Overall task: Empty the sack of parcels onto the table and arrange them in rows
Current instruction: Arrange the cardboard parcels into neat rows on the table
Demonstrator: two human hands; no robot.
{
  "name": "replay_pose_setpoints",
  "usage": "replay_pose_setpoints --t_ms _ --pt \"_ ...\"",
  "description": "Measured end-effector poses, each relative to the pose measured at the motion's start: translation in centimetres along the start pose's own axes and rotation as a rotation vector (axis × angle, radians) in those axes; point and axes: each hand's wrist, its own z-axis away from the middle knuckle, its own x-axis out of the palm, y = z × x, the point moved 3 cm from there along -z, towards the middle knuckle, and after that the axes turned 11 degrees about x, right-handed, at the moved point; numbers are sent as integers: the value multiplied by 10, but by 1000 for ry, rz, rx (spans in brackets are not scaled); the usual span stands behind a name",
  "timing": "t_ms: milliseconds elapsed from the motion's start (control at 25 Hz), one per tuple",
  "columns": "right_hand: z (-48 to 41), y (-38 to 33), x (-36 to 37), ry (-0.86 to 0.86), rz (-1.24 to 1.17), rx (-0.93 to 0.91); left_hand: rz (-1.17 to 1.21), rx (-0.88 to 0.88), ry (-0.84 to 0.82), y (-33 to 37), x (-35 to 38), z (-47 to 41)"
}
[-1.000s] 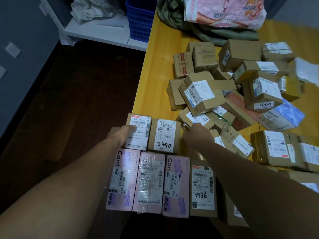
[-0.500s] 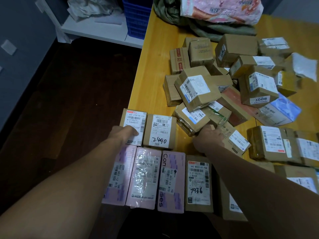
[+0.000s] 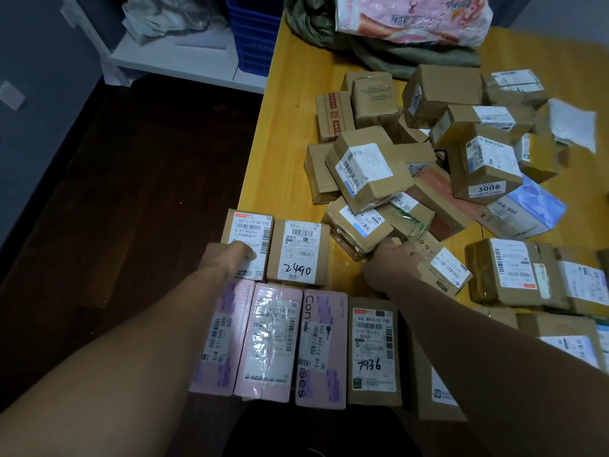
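Head view: our left hand (image 3: 230, 260) lies flat on the 642 L714 parcel (image 3: 252, 232), holding the second row square; our right hand (image 3: 393, 263) grips a brown carton (image 3: 443, 268) from the pile (image 3: 428, 153), likely next in line. The green sack (image 3: 395, 59) slumps at the far end of the table (image 3: 290, 133).

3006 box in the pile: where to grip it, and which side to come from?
Probably from above: grip the 3006 box across its top, on the bare left face and the one opposite. It lies tilted, with nothing on it. Its base is hemmed in by the blue parcel and other boxes, so low approaches look blocked.
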Motion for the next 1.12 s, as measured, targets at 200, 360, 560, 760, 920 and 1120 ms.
replay_pose_setpoints --t_ms 200,360,560,760,920,1120 --pt "1 0 -3 -13 -16 -40 21 -8 17 -1 3 -3" --pt "1 4 -7 46 -113 -53 -40 -14 99 -3 3 -7" --pt "-5 -8 -14 144 -147 -180 -279 133 302 26 -3 11" --pt "-16 -15 -14 121 5 -262 -234 528 347 58 17 21" --pt "-26 -17 -15 127 107 -268 -147 591 193 63 54 28" --pt "-37 -19 -19 215 129 -338 -181 497 13 49 88 26"
